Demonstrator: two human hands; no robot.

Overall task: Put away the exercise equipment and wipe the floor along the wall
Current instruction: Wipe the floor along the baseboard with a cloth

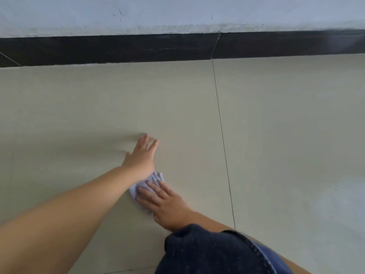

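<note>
A small white cloth lies on the beige tiled floor, a little way out from the wall. My right hand presses flat on the cloth with straight fingers, covering most of it. My left hand rests flat on the bare floor just beyond the cloth, fingers spread and pointing toward the wall, its heel overlapping the cloth's far edge. No exercise equipment is in view.
A black skirting strip runs along the foot of the pale wall at the top. A tile joint runs from the wall toward me. My knee in dark denim is at the bottom right.
</note>
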